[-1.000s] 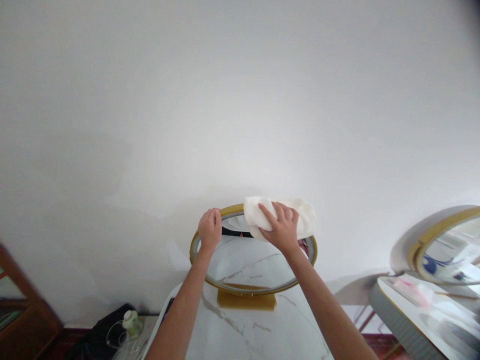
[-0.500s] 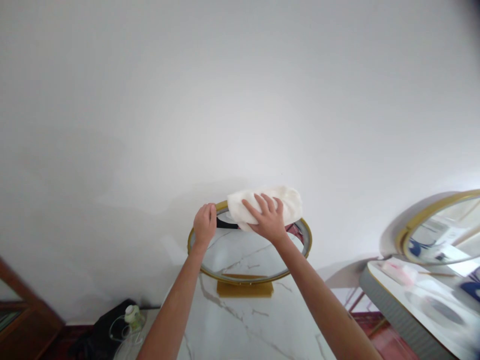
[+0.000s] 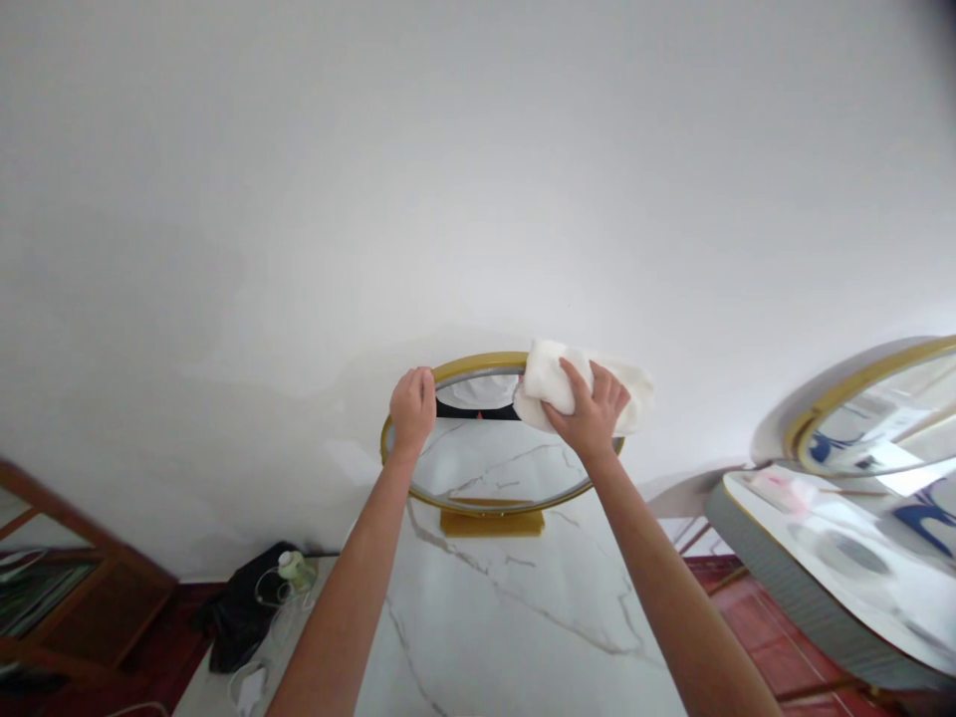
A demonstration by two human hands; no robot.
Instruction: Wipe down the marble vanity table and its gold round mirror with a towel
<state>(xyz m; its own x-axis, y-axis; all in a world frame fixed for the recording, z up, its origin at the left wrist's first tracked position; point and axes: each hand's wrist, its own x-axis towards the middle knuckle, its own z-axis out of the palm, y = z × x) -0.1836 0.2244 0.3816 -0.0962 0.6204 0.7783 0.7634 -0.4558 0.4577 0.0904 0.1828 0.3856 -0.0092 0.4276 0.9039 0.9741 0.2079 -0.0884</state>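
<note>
A round mirror with a gold rim (image 3: 448, 503) stands on a gold base (image 3: 491, 522) at the back of a white marble table (image 3: 515, 617), against a white wall. My left hand (image 3: 413, 407) grips the rim at its upper left, fingers curled over the edge. My right hand (image 3: 590, 413) presses a folded white cloth (image 3: 549, 376) against the upper right of the mirror, fingers spread on the cloth. The glass reflects the marble top.
A second gold-rimmed mirror (image 3: 873, 413) stands on another table (image 3: 814, 558) at the right. A black bag (image 3: 239, 607) and a small bottle with cables (image 3: 293, 570) lie on the floor at the left. Wooden furniture (image 3: 82, 597) fills the lower left corner.
My right hand has slid the cloth to the right along the top of the mirror. My left hand has kept its hold on the rim. The view has tilted down.
</note>
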